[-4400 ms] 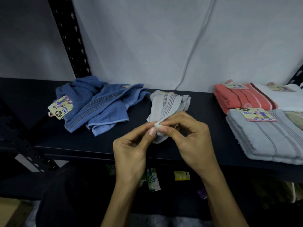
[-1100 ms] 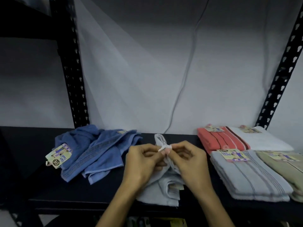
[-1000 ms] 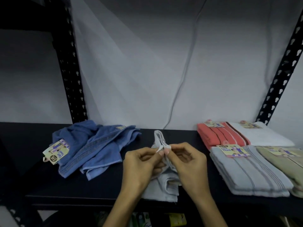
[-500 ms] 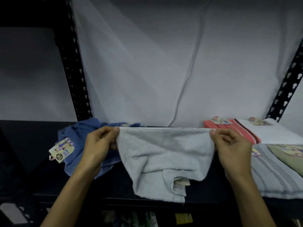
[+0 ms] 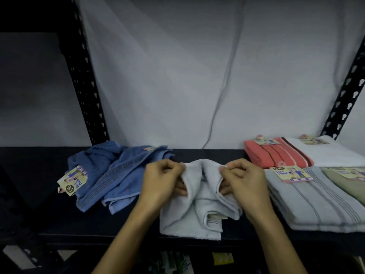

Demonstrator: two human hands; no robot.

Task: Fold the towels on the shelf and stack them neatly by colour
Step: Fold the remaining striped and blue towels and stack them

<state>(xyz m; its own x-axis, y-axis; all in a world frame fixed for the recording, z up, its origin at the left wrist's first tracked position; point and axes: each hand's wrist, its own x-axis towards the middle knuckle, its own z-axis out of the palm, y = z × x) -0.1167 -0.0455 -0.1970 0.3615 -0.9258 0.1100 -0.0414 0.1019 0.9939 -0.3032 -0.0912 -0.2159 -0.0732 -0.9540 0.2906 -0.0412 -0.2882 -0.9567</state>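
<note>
A pale grey towel [image 5: 189, 220] hangs in loose folds over the front of the dark shelf [image 5: 49, 214]. My left hand [image 5: 161, 182] pinches its upper edge on the left, and my right hand [image 5: 244, 184] pinches the same edge on the right. The two hands sit close together, so the cloth sags between them. Crumpled blue towels [image 5: 114, 175] with a paper tag lie to the left. On the right lie folded towels: a coral one [image 5: 276, 155], a white one [image 5: 325, 153], a grey striped one [image 5: 320, 204] and an olive one [image 5: 351, 184].
Black perforated uprights stand at the back left [image 5: 85, 86] and back right [image 5: 345, 91]. A white sheet with a cable [image 5: 223, 91] covers the wall behind. Small packets [image 5: 222, 258] show on a lower level beneath the shelf's front edge.
Half a second ago the towel's top edge was stretched wide between my hands. My hands have since come together toward the middle and lowered, so the cloth now bunches between them.
</note>
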